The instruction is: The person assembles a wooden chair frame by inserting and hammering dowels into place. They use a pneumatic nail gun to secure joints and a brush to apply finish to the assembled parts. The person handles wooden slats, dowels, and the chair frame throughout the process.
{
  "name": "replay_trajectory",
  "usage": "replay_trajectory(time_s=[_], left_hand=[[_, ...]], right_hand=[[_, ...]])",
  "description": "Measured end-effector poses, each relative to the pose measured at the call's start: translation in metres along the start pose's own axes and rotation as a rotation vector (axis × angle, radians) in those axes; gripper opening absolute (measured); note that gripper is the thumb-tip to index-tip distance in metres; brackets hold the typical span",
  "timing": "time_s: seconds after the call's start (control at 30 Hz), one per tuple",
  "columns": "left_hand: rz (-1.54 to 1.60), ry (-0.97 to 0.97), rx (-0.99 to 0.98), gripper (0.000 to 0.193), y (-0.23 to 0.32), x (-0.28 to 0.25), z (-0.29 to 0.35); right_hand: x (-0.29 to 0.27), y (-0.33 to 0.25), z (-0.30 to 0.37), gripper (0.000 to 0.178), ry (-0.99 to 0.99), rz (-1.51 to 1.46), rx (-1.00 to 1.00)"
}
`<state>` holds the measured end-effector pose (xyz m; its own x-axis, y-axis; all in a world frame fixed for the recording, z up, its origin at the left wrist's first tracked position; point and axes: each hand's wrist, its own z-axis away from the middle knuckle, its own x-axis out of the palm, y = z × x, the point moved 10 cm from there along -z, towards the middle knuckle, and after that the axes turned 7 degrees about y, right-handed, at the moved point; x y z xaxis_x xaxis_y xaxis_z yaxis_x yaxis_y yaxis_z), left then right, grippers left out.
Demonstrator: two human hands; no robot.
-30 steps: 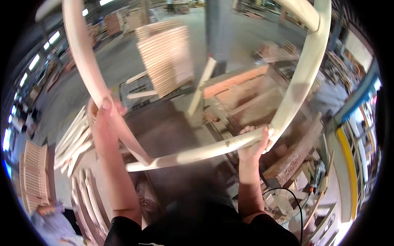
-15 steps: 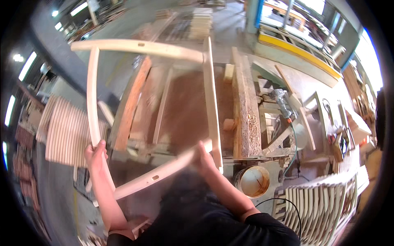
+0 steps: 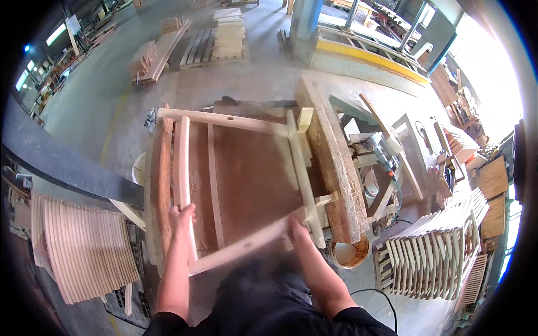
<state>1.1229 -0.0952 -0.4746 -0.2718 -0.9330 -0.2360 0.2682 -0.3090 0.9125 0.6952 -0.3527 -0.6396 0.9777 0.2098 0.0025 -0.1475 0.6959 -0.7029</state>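
I hold a four-sided pale wooden frame (image 3: 224,256) with slots in its near and far rails. Beneath it is a bench with a brown, dusty top (image 3: 252,173). My left hand (image 3: 181,218) is closed round the frame's left rail, toward its near end. On the near rail, beside the right corner, my right hand (image 3: 298,228) is closed; some of its fingers are hidden by the wood. The frame's right side lies alongside a thick wooden beam (image 3: 330,162) and close to two small wooden blocks, one of them a pale block (image 3: 305,119).
A reddish wooden strip (image 3: 165,168) edges the bench at left. Stacked slatted wooden parts stand left (image 3: 89,246) and right (image 3: 426,263). A bucket (image 3: 350,252) sits below the beam. A corded power tool (image 3: 381,151) lies beyond it. A dark post (image 3: 67,162) crosses at left.
The frame has come down and to the right, from above the bench to within its edges, both hands still on it. The view has shifted too.
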Motion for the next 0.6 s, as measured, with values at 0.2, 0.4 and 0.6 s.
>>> replay_trajectory(time_s=[0.2, 0.4, 0.6], left_hand=[[-0.411, 0.022, 0.145, 0.045, -0.037, 0.016, -0.034], [-0.713, 0.068, 0.388, 0.046, -0.025, 0.020, -0.032], [-0.801, -0.053, 0.491, 0.077, -0.013, 0.036, -0.044]], right_hand=[[-0.046, 0.044, -0.042, 0.038, 0.095, 0.295, 0.126], [-0.021, 0.012, -0.019, 0.042, 0.095, 0.268, 0.106], [0.004, -0.024, -0.009, 0.053, 0.137, 0.321, 0.109]])
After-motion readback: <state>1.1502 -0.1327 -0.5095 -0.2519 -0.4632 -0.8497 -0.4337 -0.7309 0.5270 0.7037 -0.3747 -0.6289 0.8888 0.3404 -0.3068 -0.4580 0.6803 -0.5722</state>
